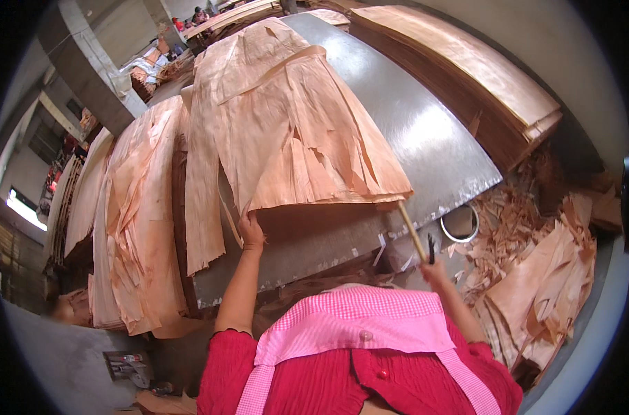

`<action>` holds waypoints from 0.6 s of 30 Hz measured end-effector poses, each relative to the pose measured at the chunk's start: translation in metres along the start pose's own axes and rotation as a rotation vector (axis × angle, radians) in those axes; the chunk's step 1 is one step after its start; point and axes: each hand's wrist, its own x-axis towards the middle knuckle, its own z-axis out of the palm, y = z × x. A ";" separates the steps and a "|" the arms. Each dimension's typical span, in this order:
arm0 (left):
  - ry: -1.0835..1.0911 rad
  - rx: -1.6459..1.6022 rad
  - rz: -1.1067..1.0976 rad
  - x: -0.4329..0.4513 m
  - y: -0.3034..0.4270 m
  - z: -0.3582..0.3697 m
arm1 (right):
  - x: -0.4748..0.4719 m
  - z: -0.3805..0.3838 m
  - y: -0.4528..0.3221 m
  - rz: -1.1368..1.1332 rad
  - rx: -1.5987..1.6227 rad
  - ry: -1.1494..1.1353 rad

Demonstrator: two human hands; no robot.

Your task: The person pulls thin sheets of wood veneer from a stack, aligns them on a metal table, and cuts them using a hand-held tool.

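Thin wood veneer sheets (pixel 314 155), creased and torn in places, lie across a metal-topped table (pixel 423 119). My left hand (pixel 252 231) grips the near left corner of the upper sheet, lifting its edge. In my right hand (pixel 433 272) is a thin wooden stick (pixel 412 231), whose far end meets the sheets' near right corner. A small black-handled tool (pixel 431 249) also sticks up from that hand; its kind is unclear.
A tall veneer stack (pixel 465 67) stands beyond the table to the right. Another veneer pile (pixel 143 207) stands at left. Veneer scraps (pixel 532 270) heap up at right, beside a round metal ring (pixel 459 239). A concrete pillar (pixel 94 57) rises at upper left; people are far off.
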 end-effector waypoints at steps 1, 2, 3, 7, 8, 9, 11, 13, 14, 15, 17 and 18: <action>-0.044 0.060 0.028 -0.004 -0.005 -0.006 | 0.006 0.010 -0.028 -0.001 -0.164 0.100; -0.083 0.122 0.054 -0.011 -0.010 -0.013 | 0.000 0.022 -0.065 -0.088 -0.154 0.079; -0.127 0.159 0.087 -0.015 -0.010 -0.010 | 0.011 0.018 -0.079 -0.152 -0.136 0.047; -0.348 0.354 0.302 -0.028 -0.017 0.002 | 0.031 0.024 -0.161 -0.224 -0.296 0.013; -0.388 0.363 0.325 -0.031 -0.023 0.006 | 0.036 0.026 -0.179 -0.250 -0.486 0.094; -0.428 0.376 0.346 -0.032 -0.032 0.011 | 0.038 0.031 -0.195 -0.272 -0.674 0.174; -0.455 0.379 0.378 -0.035 -0.045 0.016 | 0.027 0.046 -0.227 -0.553 -0.917 0.264; -0.499 0.352 0.324 -0.040 -0.046 0.027 | 0.023 0.057 -0.245 -0.631 -1.108 0.373; -0.532 0.347 0.350 -0.042 -0.047 0.032 | 0.018 0.058 -0.244 -0.624 -1.165 0.359; -0.567 0.368 0.352 -0.044 -0.047 0.039 | 0.015 0.048 -0.231 -0.554 -1.106 0.298; -0.621 0.400 0.368 -0.048 -0.042 0.051 | 0.025 0.016 -0.171 -0.505 -1.003 0.282; -0.589 0.359 0.409 -0.051 -0.051 0.044 | 0.010 0.026 -0.161 -0.256 -0.779 0.203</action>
